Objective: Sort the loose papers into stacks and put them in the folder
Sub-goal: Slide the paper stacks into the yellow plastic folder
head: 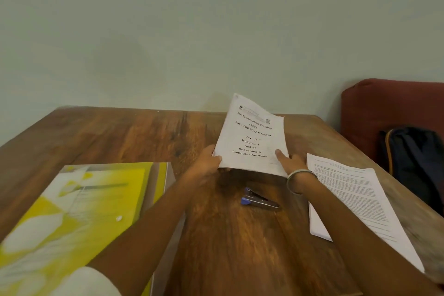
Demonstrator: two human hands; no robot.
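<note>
I hold a white printed paper bundle with a title page tilted up above the wooden table. My left hand grips its lower left corner, thumb on top. At the lower right edge my right hand, with a bangle at the wrist, pinches the bundle, thumb on the page. A yellow folder lies closed at the left of the table. On the right lies a second stack of printed pages, partly under my right forearm.
A blue and grey stapler lies on the table between my forearms. Beyond the table's right edge stands a red cushioned seat with a dark backpack on it. A pale wall runs behind the table.
</note>
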